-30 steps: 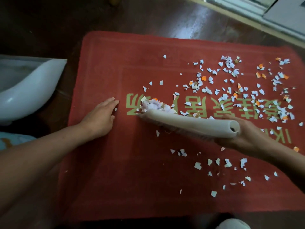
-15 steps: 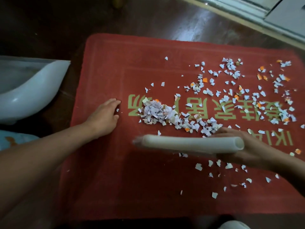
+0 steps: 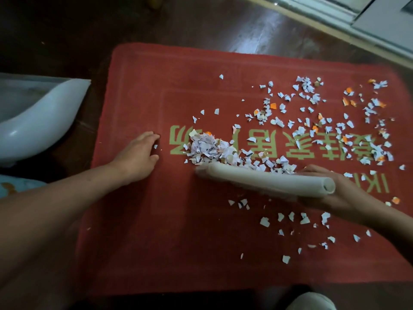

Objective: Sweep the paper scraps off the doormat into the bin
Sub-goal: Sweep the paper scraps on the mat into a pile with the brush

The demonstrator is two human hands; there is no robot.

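**Writing:** doormat (image 3: 156, 220), red, w/ one row of gold characters across its middle, upside down to the camera and partly under scraps, so not legible. Latin strokes like "IKI" at the right end, lower row, cut off by the wrist.

**Surface/room:** dark glossy wood floor (image 3: 201, 23) on all sides of the mat. Pale door sill (image 3: 335, 25) runs diagonally across the upper right corner.

**Items**
1. Paper scraps (image 3: 210, 148): white, some orange. Heaped pile at frame ctr on the characters. Loose scatter over the mat's upper right, thinner scatter lower right. All on the mat, none seen in the bin.
2. Brush (image 3: 268, 182): cream, tube-shaped handle w/ open end at right. Lies across the mat just below the pile, its far tip blurred and touching the pile's lower edge.
3. Bin (image 3: 33, 121): white, curved wall, left edge of frame, on the floor just off the mat's left side, well apart from the pile.
4. Right hand (image 3: 339, 193): fingers wrapped round the brush's handle end.
5. Left hand (image 3: 136, 157): flat on the mat left of the pile, fingers relaxed, grasping nothing.
6. White rounded object (image 3: 310, 302), btm right edge: cannot tell what.
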